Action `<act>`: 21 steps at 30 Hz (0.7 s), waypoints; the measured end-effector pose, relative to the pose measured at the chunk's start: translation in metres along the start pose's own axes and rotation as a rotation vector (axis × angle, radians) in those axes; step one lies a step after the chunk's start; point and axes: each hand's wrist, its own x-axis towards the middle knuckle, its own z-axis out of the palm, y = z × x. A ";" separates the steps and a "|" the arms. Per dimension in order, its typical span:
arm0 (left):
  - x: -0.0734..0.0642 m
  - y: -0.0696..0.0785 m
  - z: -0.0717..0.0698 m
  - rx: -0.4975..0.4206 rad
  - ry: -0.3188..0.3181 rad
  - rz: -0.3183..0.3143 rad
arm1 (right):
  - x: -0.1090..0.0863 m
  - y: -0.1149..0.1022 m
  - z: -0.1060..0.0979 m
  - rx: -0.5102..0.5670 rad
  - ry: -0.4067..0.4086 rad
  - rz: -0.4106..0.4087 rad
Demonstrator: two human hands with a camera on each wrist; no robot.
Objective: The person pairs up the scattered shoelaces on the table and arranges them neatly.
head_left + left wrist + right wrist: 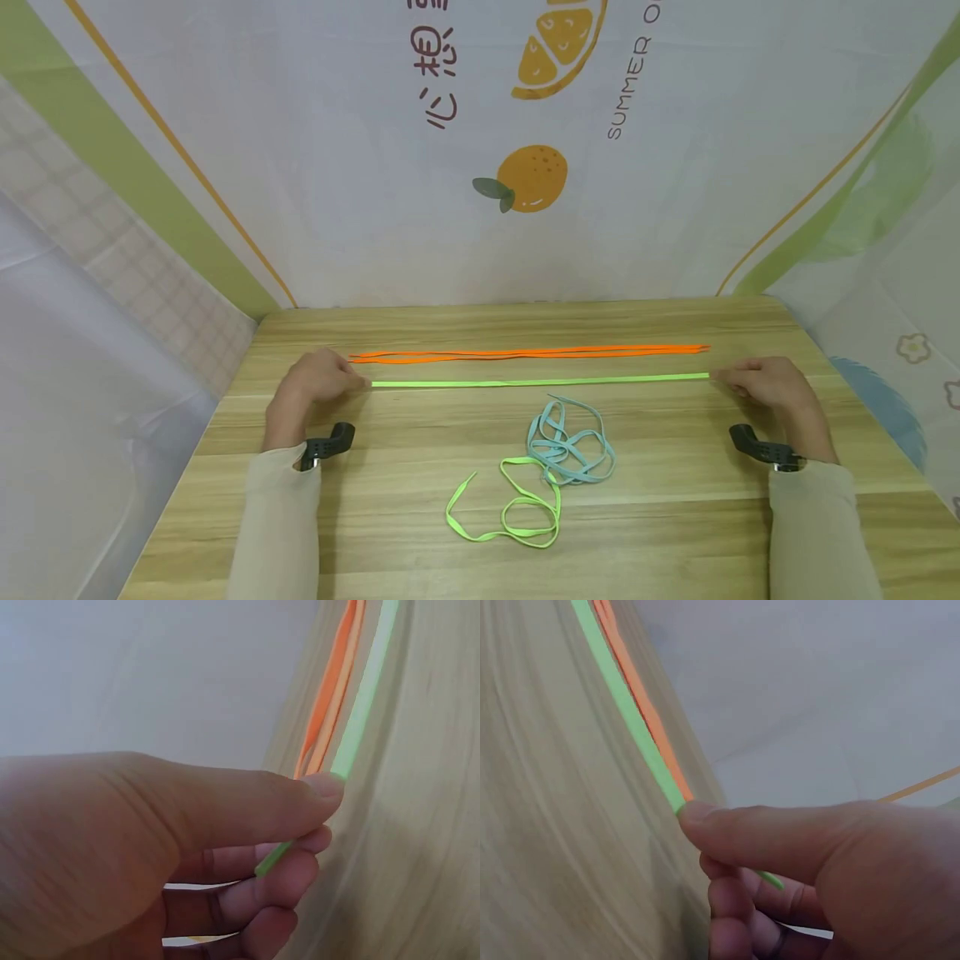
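Observation:
A green shoelace (525, 382) is stretched straight from left to right between my two hands. My left hand (321, 379) pinches one end of it between thumb and fingers, and a short tip sticks out below the thumb in the left wrist view. At the other end, my right hand (765, 383) pinches the lace the same way, its tip (770, 880) showing past the fingers. Just behind the taut lace, orange shoelaces (525, 353) lie in long, nearly straight lines on the wooden table (375, 533).
Nearer to me, a light blue shoelace (570, 450) lies in a loose tangle. Beside it, another green shoelace (517, 533) curls in loops, close to the blue one. A white printed cloth (375, 233) hangs behind the table's far edge.

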 end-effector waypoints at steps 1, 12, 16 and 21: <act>0.000 0.001 0.000 0.002 -0.006 -0.007 | 0.000 0.001 0.000 0.000 0.003 0.008; 0.000 0.002 0.002 0.019 -0.031 -0.050 | 0.001 0.003 0.003 -0.058 0.035 0.043; 0.002 0.001 0.004 0.019 -0.018 -0.065 | 0.001 0.003 0.006 -0.053 0.065 0.042; 0.003 -0.001 0.007 0.008 -0.013 -0.077 | 0.001 0.002 0.008 -0.038 0.075 0.055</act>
